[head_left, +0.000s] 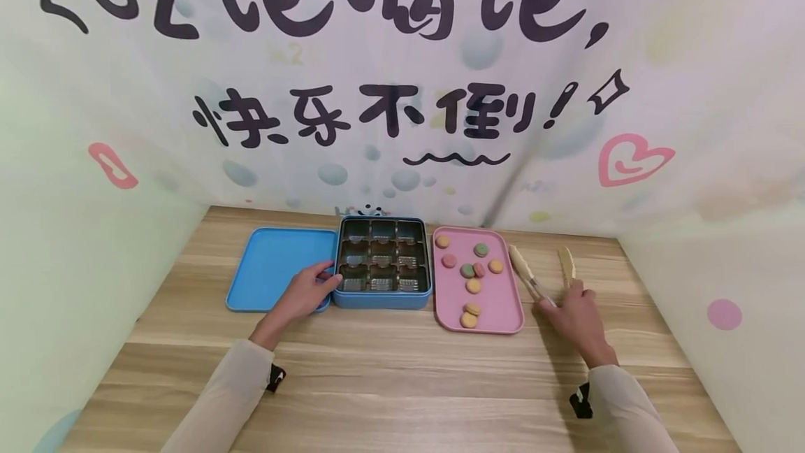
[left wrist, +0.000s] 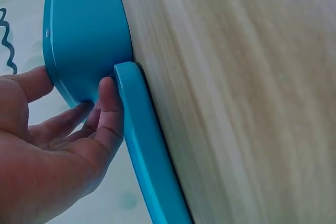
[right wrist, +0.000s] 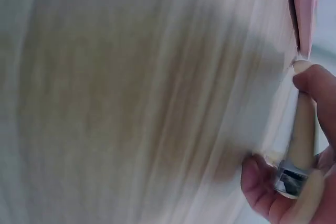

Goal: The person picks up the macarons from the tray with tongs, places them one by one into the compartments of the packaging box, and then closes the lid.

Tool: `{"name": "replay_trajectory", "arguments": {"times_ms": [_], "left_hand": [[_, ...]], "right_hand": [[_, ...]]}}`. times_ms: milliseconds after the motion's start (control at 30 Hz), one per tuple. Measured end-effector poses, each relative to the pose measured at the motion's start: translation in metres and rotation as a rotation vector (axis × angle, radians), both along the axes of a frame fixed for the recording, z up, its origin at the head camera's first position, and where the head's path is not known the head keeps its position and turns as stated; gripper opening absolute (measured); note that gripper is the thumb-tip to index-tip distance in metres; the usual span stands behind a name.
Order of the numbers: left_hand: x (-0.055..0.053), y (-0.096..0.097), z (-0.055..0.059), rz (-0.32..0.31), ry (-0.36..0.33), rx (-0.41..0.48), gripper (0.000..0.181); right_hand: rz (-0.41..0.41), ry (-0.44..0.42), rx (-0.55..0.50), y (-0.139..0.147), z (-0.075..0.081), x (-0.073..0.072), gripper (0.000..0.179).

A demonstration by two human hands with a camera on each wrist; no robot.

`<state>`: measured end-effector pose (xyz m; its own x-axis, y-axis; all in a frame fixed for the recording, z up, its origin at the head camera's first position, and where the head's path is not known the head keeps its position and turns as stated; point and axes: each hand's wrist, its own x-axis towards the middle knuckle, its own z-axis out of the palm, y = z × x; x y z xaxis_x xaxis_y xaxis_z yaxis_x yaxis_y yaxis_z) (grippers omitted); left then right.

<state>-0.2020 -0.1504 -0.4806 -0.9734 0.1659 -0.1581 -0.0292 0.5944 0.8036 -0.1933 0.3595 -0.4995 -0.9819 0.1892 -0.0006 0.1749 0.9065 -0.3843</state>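
Observation:
A blue box (head_left: 383,300) with a dark divided insert holds compartments in rows of three, all bare inside. My left hand (head_left: 308,291) rests at its left side, thumb on the rim and fingers against the wall; in the left wrist view, those fingers (left wrist: 110,106) lie beside the edge of a blue lid (left wrist: 137,114). My right hand (head_left: 574,320) holds a pair of tongs (head_left: 525,268) by its arms, the cream tips spread wide apart and pointing away from me. Left of the tongs, a pink tray (head_left: 449,306) bears several macarons, among them a green macaron (head_left: 481,249) and a yellow macaron (head_left: 473,286).
The blue lid (head_left: 277,264) lies flat, left of the box. All stands on a wood-grain table (head_left: 390,383). A printed backdrop (head_left: 377,180) rises directly behind, with pale side walls (head_left: 742,243) at both ends. The tray sits just right of the box.

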Motion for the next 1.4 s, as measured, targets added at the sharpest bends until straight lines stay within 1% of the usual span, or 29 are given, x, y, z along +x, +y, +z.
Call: {"name": "replay_trajectory", "arguments": {"times_ms": [100,167,333,500,633,733,833,900,967,1000,1067,1167,1267,1400], "left_hand": [[0.0,0.001,0.001,0.009,-0.013,0.005,0.058],[0.0,0.001,0.001,0.011,-0.017,0.007,0.058],[-0.001,0.002,0.0,0.016,-0.026,0.013,0.058],[-0.001,0.001,-0.001,0.02,-0.042,0.026,0.058],[-0.002,0.001,-0.002,0.02,-0.057,0.037,0.059],[-0.002,0.0,-0.002,0.024,-0.068,0.043,0.059],[-0.002,0.0,-0.002,0.028,-0.079,0.047,0.059],[-0.002,0.001,-0.002,0.03,-0.081,0.05,0.059],[-0.002,0.0,-0.002,0.03,-0.079,0.05,0.059],[-0.003,0.0,-0.002,0.032,-0.077,0.05,0.059],[-0.003,0.0,-0.002,0.029,-0.072,0.049,0.059],[-0.002,0.0,-0.002,0.026,-0.065,0.049,0.059],[-0.002,0.0,-0.001,0.025,-0.064,0.049,0.059],[-0.001,0.0,0.0,0.021,-0.057,0.04,0.059]], "right_hand": [[-0.035,0.009,-0.047,0.001,0.002,-0.001,0.082],[-0.041,0.019,-0.069,0.0,0.005,-0.003,0.084],[0.016,0.059,-0.074,-0.006,0.015,-0.01,0.082],[0.113,0.038,-0.045,-0.024,0.026,-0.015,0.07],[0.237,0.042,-0.037,-0.044,0.034,-0.017,0.058],[0.311,0.032,-0.021,-0.059,0.041,-0.021,0.052],[0.371,0.024,0.019,-0.072,0.048,-0.025,0.052],[0.406,0.028,0.048,-0.08,0.051,-0.028,0.046],[0.436,0.045,0.079,-0.087,0.053,-0.031,0.036],[0.445,0.045,0.092,-0.091,0.053,-0.033,0.034],[0.452,0.042,0.117,-0.097,0.054,-0.035,0.039],[0.445,0.015,0.156,-0.104,0.053,-0.038,0.04],[0.437,-0.011,0.171,-0.11,0.054,-0.04,0.039],[0.422,-0.035,0.165,-0.115,0.057,-0.043,0.038]]}}
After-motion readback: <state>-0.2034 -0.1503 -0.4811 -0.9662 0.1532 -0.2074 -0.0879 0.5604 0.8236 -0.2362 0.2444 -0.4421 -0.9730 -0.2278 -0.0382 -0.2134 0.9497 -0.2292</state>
